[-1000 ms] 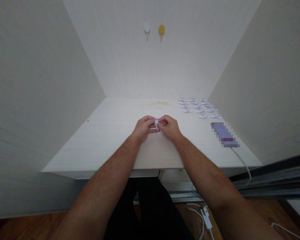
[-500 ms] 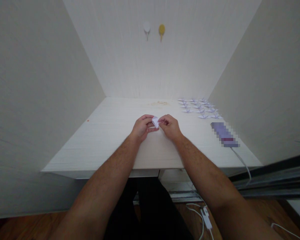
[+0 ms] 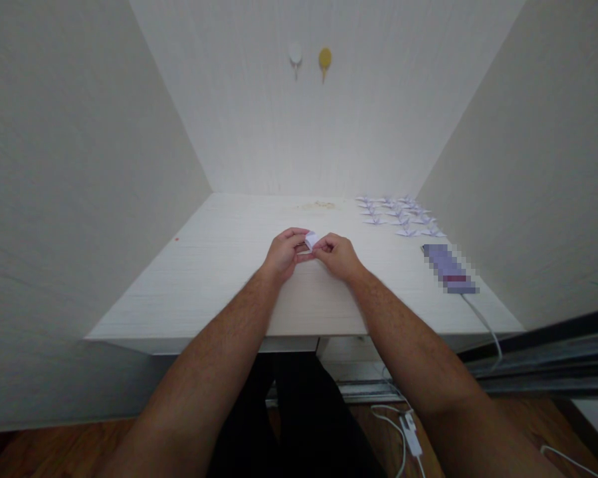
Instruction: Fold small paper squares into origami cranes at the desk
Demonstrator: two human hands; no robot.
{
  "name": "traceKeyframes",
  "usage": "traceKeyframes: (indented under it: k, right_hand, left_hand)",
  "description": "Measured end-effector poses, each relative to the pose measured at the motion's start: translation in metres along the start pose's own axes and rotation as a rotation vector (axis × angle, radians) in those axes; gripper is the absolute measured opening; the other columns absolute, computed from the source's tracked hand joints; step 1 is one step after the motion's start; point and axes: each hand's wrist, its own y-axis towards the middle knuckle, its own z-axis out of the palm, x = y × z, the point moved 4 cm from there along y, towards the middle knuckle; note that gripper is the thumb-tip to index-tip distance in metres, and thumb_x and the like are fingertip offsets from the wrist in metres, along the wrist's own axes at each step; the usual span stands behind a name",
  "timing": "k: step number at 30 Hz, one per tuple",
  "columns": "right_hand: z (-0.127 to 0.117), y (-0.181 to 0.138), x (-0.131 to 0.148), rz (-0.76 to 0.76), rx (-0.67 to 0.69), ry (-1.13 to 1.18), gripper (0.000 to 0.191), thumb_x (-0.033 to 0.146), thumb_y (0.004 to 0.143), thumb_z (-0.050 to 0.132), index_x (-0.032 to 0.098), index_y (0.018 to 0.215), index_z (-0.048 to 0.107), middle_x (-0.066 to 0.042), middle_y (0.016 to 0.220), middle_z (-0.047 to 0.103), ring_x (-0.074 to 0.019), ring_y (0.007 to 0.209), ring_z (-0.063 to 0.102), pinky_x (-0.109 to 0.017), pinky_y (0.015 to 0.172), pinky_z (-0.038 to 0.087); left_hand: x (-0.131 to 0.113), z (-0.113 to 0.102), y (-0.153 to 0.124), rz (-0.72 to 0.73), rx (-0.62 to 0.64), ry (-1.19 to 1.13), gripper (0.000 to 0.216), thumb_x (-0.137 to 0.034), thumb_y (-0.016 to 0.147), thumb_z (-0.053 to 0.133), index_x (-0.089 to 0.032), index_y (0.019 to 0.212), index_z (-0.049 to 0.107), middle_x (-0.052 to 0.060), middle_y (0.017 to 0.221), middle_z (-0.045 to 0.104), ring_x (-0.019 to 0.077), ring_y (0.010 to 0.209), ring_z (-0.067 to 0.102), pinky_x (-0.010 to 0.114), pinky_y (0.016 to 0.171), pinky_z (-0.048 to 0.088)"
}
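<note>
A small piece of folded pale paper (image 3: pixel 311 239) is pinched between both hands over the middle of the white desk (image 3: pixel 219 265). My left hand (image 3: pixel 285 253) grips its left side with curled fingers. My right hand (image 3: pixel 337 255) pinches its right side with thumb and forefinger. Both wrists rest low over the desk top. Most of the paper is hidden by the fingers.
Several folded paper cranes (image 3: pixel 397 216) lie in rows at the back right of the desk. A blurred flat device (image 3: pixel 448 267) with a white cable lies near the right edge. Two wall hooks (image 3: pixel 309 58) hang above. Walls close in on both sides.
The paper has turned between my fingers and now sticks up a little higher; the hands stayed in the same spot.
</note>
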Motion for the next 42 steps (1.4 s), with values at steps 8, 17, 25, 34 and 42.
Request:
traceKeyframes:
  k: [8,17,25,34,42]
  right_hand:
    - [-0.001,0.0,0.002,0.019,0.033,-0.055,0.009,0.023,0.073,0.062,0.016,0.071,0.066,0.002,0.065,0.059,-0.0102,0.059,0.048,-0.024,0.059,0.039]
    - [-0.001,-0.001,0.005,0.051,0.03,-0.059,0.011,0.025,0.073,0.061,0.016,0.071,0.065,0.002,0.062,0.058,-0.0098,0.056,0.047,-0.023,0.056,0.037]
    - [0.0,0.0,0.002,0.037,0.048,-0.078,0.009,0.023,0.074,0.058,0.016,0.071,0.063,0.002,0.063,0.058,-0.0096,0.056,0.046,-0.023,0.057,0.036]
    - [-0.001,-0.001,0.005,0.034,0.01,-0.094,0.009,0.024,0.074,0.055,0.018,0.07,0.058,0.003,0.062,0.054,-0.0108,0.057,0.045,-0.024,0.056,0.034]
    - [-0.008,0.002,0.011,-0.025,-0.106,-0.222,0.007,0.022,0.076,0.051,0.019,0.07,0.051,0.001,0.069,0.052,-0.0131,0.065,0.046,-0.026,0.062,0.034]
  left_hand:
    - [0.0,0.0,0.001,0.006,0.004,0.004,0.018,-0.018,0.066,0.067,-0.014,0.082,0.061,0.005,0.077,0.067,0.0167,0.066,0.065,0.036,0.063,0.057]
    - [0.001,-0.001,0.001,0.012,0.013,-0.008,0.017,-0.015,0.067,0.065,-0.014,0.084,0.061,0.006,0.079,0.068,0.0182,0.068,0.067,0.038,0.063,0.057]
    - [0.002,-0.002,0.003,0.005,0.022,0.005,0.018,-0.017,0.067,0.065,-0.014,0.084,0.061,0.006,0.08,0.068,0.0175,0.069,0.066,0.037,0.063,0.057]
    - [0.002,-0.003,0.002,0.045,-0.014,0.066,0.022,-0.025,0.065,0.071,-0.014,0.083,0.065,0.005,0.079,0.067,0.015,0.066,0.063,0.03,0.058,0.054]
    - [0.002,-0.008,0.009,0.205,-0.079,0.367,0.022,-0.034,0.07,0.069,-0.015,0.081,0.07,0.001,0.064,0.062,0.009,0.051,0.049,0.02,0.045,0.038]
